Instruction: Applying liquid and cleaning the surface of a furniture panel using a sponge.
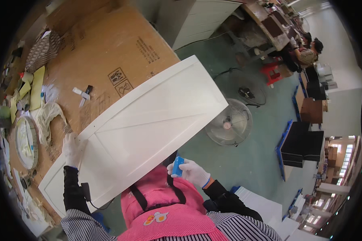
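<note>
A long white panel (136, 120) with a recessed frame and a diagonal line lies across the table's near edge, its right end jutting out past the table. My left hand (71, 150), in a white glove, grips the panel's far edge toward its left end. In my right hand (195, 172), also gloved in white, is a small blue rectangular block (177, 166). The fingers are closed round this block, just off the panel's near edge and in front of my pink apron (165, 217).
Brown cardboard (120, 44) covers the table. On it lie a small white-and-black tool (83, 95), a pale cloth (48, 118) and a round tray (26, 142). A floor fan (229, 122) stands beyond the panel's right end. Stacked dark boards (301, 144) and seated people (307, 56) are farther right.
</note>
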`<state>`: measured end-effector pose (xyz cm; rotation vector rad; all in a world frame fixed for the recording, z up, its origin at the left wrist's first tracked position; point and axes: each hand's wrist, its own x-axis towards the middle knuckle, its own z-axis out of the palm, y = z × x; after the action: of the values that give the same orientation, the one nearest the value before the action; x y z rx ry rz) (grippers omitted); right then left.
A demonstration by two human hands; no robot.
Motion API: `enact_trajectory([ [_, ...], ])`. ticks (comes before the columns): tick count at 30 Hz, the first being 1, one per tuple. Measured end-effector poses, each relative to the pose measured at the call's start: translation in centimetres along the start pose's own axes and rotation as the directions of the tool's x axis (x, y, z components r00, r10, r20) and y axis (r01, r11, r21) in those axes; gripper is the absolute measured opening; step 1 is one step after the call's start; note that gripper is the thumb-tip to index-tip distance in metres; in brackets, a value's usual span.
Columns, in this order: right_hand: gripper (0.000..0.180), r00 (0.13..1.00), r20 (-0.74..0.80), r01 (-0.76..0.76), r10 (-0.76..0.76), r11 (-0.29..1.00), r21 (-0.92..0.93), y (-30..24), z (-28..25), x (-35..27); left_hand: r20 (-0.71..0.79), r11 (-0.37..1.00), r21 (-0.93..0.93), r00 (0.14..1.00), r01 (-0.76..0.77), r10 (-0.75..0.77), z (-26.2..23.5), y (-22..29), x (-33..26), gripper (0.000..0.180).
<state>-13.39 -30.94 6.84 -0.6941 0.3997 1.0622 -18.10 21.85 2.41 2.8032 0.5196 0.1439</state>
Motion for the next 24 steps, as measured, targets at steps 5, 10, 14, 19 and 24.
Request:
enact_trajectory([
  [5,0.031,0.986,-0.031,0.165,-0.166,0.986,-0.031,0.0,1.1,-1.2,-0.021,0.992,-0.102,0.997,0.072,-0.074,2.4,-3.3,-1.2,0.039],
  [10,0.04,0.867,-0.133,0.407,-0.48,0.837,-0.366,-8.7,1.5,-4.1,-0.148,0.989,-0.07,0.982,-0.129,0.117,2.3,3.0,0.0,0.048],
  [14,0.044,0.771,-0.126,0.455,-0.624,0.678,-0.578,-18.7,0.5,-3.1,-0.018,0.948,-0.227,0.974,-0.224,0.226,0.4,12.7,3.2,0.054],
  [19,0.049,0.732,-0.109,0.39,-0.672,0.546,-0.741,-31.0,-2.5,2.5,0.016,0.967,-0.157,0.978,-0.203,0.208,4.0,20.8,8.3,0.065],
  [24,0.052,0.796,-0.13,0.323,-0.591,0.596,-0.736,-38.7,-5.8,8.8,-0.044,0.995,0.078,0.997,-0.06,0.063,11.2,23.3,11.7,0.065],
])
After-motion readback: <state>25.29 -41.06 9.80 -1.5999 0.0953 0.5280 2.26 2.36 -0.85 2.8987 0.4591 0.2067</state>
